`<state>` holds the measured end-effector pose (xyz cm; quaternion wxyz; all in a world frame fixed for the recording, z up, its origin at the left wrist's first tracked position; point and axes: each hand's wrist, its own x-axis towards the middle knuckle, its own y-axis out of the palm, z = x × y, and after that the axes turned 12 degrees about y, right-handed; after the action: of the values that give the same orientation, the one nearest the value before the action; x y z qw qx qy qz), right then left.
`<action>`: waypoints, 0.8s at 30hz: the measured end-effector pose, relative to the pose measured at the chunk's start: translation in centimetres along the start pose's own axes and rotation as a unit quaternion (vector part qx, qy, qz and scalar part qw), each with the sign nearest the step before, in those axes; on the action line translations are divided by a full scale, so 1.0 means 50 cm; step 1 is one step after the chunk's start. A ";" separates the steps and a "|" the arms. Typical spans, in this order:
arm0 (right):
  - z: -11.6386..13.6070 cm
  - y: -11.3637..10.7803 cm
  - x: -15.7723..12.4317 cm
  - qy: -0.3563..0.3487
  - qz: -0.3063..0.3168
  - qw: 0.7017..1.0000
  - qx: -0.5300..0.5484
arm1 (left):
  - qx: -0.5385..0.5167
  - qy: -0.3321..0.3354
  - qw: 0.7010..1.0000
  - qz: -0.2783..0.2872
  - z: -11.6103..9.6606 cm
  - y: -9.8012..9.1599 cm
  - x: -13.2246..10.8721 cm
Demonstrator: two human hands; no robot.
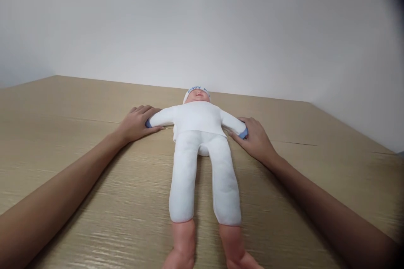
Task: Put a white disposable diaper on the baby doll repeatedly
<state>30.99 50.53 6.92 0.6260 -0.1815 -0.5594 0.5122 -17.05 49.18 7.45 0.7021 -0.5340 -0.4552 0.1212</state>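
A baby doll (198, 151) in a white one-piece suit lies on its back on the wooden table (78, 143), head away from me, bare feet toward me. It wears a white cap with blue lettering. My left hand (137, 122) is closed round the end of the doll's arm on the left side, where a blue cuff shows. My right hand (256, 138) is closed round the end of the doll's other arm, also with a blue cuff. Both doll arms are stretched out sideways.
A plain white wall (202, 29) rises right behind the table's far edge. The light wood tabletop extends to both sides of the doll. A seam runs across the table near the right hand.
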 end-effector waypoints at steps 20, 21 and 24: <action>-0.037 -0.020 -0.048 0.033 -0.021 0.999 -0.015 | -0.066 -0.059 0.994 -0.069 0.010 -0.017 -0.064; -0.036 -0.022 -0.047 0.030 -0.026 0.999 -0.017 | -0.061 -0.058 0.994 -0.073 0.010 -0.016 -0.065; -0.035 -0.020 -0.038 0.031 -0.032 0.999 -0.019 | -0.047 -0.059 0.995 -0.070 0.015 -0.014 -0.061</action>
<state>33.29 49.15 6.21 0.6553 -0.1910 -0.5549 0.4756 -19.53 47.41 6.50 0.6551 -0.5248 -0.5373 0.0818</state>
